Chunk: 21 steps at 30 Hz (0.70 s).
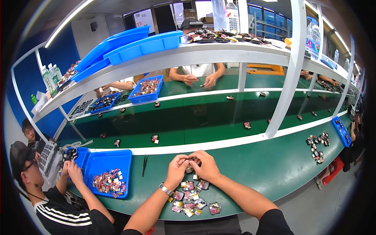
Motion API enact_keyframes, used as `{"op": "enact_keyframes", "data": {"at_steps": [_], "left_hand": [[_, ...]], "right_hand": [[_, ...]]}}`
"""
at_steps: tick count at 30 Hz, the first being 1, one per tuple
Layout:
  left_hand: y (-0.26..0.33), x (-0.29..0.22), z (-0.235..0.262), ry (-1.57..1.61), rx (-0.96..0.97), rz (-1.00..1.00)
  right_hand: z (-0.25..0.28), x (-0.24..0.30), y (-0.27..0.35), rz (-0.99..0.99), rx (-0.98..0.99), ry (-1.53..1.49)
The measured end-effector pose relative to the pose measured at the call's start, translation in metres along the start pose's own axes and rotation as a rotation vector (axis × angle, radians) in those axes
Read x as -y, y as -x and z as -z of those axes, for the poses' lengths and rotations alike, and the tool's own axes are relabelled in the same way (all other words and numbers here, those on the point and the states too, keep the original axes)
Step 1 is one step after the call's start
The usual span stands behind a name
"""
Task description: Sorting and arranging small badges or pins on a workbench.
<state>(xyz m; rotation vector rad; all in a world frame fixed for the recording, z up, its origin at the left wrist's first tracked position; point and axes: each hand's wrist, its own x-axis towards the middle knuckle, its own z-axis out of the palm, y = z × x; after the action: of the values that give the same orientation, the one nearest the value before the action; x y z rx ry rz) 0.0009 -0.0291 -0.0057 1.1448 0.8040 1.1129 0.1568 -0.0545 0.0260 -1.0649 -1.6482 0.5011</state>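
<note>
My left hand (178,168) and my right hand (206,167) meet above the near edge of the green table. Their fingertips pinch a small dark part, mostly hidden by the fingers; its exact kind does not show. Just below them lies a loose pile of small electronic assemblies (189,196), with red circuit boards, silver and yellow pieces and black casings. One assembly (214,208) lies slightly apart on the right. A pair of black tweezers (145,165) rests on the table left of my left hand.
Left of me, a blue tray (128,172) holds many red-and-white boards, beside a co-worker's hands (72,170). Beyond a white rail (196,145), a dark green belt (203,125) carries scattered assemblies. A white post (288,74) and shelf stand ahead; more assemblies (317,147) lie right.
</note>
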Motion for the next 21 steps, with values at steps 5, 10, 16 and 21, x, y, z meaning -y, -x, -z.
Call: {"op": "enact_keyframes", "data": {"at_steps": [5,10,16,21], "left_hand": [[0.001,-0.005,0.001,-0.075,0.0,0.027],[-0.01,-0.011,0.004,0.035,-0.111,-0.126],[-0.013,-0.007,0.025,-0.111,-0.272,-0.247],[-0.011,-0.016,0.028,-0.306,-0.497,-0.331]], "right_hand": [[-0.002,-0.013,-0.004,-0.17,0.033,-0.108],[0.017,-0.087,-0.075,-0.364,-0.16,-0.112],[0.019,-0.112,-0.122,-0.314,-0.222,0.712],[-0.06,-0.071,-0.133,-0.098,-0.076,0.547]]}}
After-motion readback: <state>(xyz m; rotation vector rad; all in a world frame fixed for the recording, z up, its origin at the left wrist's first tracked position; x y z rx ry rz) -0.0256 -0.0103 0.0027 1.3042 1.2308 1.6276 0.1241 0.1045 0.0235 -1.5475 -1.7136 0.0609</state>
